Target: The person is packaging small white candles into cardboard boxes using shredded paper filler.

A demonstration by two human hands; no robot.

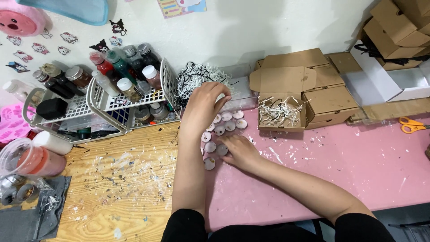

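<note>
1. Nearest to us, our two forearms in black sleeves reach out over the seam where the wooden board [121,188] on the left meets the pink mat [358,170] on the right.
2. Our right hand [240,151] lies palm down on the pink mat, fingers loosely curled, its fingertips touching the near ones of the small round discs [219,134]; we cannot tell whether it pinches one.
3. The discs, pale and flat, lie in a loose cluster on the mat's left edge, between our two hands, running from near to far.
4. Our left hand [202,107] hovers over the far end of the cluster, fingers bent down and spread, gripping nothing that we can see.
5. Left of it stands a white wire rack [101,96] full of small bottles with coloured caps.
6. Just beyond the left hand lies a heap of shredded paper [195,76], black and white.
7. Right of the hands sits an open cardboard box [282,107] with paper shreds inside, flat boxes stacked beside it.
8. At the far right edge lie orange scissors [412,125].
</note>
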